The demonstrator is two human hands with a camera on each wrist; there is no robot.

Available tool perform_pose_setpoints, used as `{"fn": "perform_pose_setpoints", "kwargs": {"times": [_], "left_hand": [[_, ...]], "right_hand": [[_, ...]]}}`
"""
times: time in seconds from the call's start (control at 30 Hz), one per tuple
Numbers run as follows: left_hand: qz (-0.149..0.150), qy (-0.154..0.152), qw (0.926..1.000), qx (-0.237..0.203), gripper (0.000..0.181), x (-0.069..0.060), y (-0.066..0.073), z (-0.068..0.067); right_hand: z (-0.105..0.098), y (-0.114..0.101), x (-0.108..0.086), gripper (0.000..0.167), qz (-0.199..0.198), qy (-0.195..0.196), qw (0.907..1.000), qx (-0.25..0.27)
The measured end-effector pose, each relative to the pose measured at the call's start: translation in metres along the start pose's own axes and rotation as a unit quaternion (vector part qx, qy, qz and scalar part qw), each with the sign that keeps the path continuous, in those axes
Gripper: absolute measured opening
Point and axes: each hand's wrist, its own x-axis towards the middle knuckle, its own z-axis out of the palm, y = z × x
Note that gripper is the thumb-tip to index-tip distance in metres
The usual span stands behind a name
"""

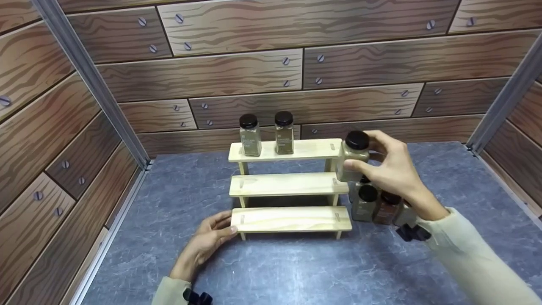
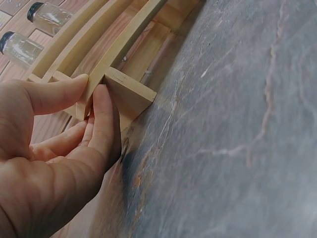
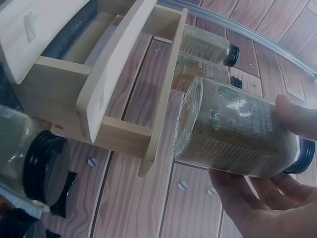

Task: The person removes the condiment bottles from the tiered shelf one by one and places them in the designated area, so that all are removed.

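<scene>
A pale wooden rack (image 1: pixel 292 184) with three steps stands on the grey surface. Two black-capped jars, a greenish one (image 1: pixel 250 137) and a browner one (image 1: pixel 284 134), stand upright on its top step, left and centre. My right hand (image 1: pixel 391 167) grips another jar (image 1: pixel 348 163) between thumb and fingers, held up by the rack's right end; the right wrist view shows this jar (image 3: pixel 233 129) off the steps. My left hand (image 1: pixel 207 239) pinches the left end of the bottom step, thumb on top, as the left wrist view shows with the hand (image 2: pixel 64 148) at the step's corner (image 2: pixel 96 79).
Several black-capped jars (image 1: pixel 365 205) stand close together on the surface right of the rack, under my right forearm and partly hidden. Wood-patterned walls (image 1: pixel 254 76) with metal corner posts (image 1: pixel 91 80) enclose the back and sides.
</scene>
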Motion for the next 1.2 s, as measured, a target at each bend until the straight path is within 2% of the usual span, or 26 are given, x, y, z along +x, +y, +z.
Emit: {"fn": "perform_pose_setpoints", "kwargs": {"times": [0.33,0.7,0.97,1.2], "left_hand": [[0.003,0.005,0.9999,-0.01,0.071,-0.001,0.001,0.0],[-0.004,0.007,0.9999,-0.01,0.073,-0.002,0.002,0.001],[0.001,-0.001,1.0,-0.009,0.071,0.0,0.0,0.0],[-0.002,0.007,0.9999,-0.008,0.071,0.001,-0.001,0.0]], "right_hand": [[-0.011,0.003,-0.018,0.055,-0.013,-0.007,0.9999,-0.003],[-0.02,0.011,-0.036,0.057,-0.007,-0.008,0.9999,-0.01],[-0.023,0.018,-0.048,0.058,-0.017,0.005,0.9998,-0.003],[-0.026,0.023,-0.058,0.06,-0.003,0.001,1.0,-0.001]]}}
